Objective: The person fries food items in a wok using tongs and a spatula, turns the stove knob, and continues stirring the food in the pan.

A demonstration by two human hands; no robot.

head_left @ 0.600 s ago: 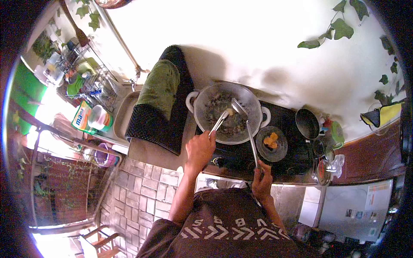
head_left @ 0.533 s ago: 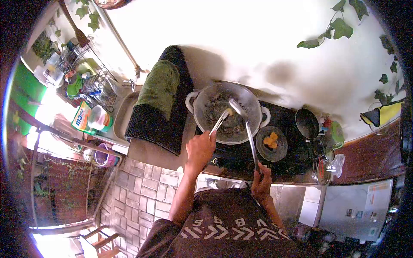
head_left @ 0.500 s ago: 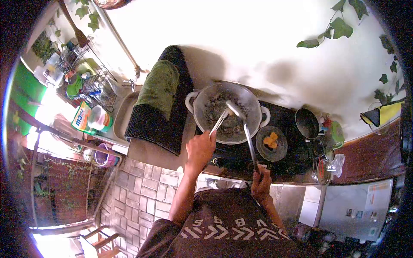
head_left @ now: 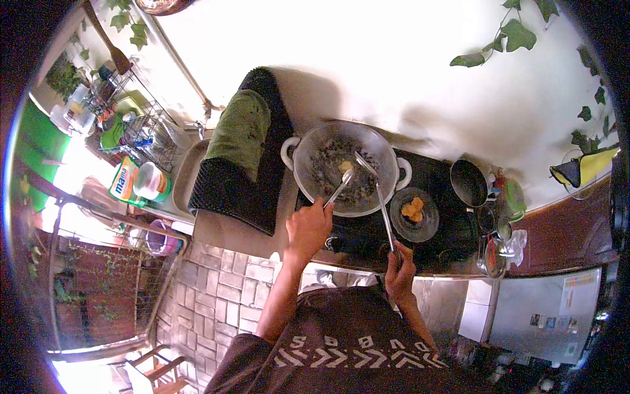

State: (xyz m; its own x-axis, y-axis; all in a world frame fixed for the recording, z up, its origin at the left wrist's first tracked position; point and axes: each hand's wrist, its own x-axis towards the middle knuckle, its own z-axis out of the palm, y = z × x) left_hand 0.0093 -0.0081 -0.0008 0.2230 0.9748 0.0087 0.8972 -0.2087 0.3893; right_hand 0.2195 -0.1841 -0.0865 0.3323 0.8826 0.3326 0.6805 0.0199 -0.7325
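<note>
A wide grey wok [head_left: 308, 187] with two loop handles sits on the black stove, its bottom covered with dark, grainy stuff. One yellowish piece of food [head_left: 346, 166] lies in it. My left hand [head_left: 308, 226] is closed around slim metal tongs [head_left: 338, 188], whose tips touch or nearly touch that piece. My right hand [head_left: 399, 270] grips the long handle of a metal spatula [head_left: 384, 209]. The spatula's blade rests inside the wok, right of the piece. Beside the wok, a glass plate [head_left: 428, 226] holds several orange-yellow pieces [head_left: 412, 209].
A small black frying pan [head_left: 468, 183] and glass jars [head_left: 493, 259] stand to the right on the stove and counter [head_left: 551, 230]. On the left are a black ridged mat [head_left: 230, 209] with a green cloth [head_left: 239, 128], a sink [head_left: 190, 174] and a dish rack [head_left: 147, 131].
The spatula blade has moved slightly right, away from the tongs. The yellowish piece, mostly hidden before, now shows at the tongs' tips. My right hand has risen a little.
</note>
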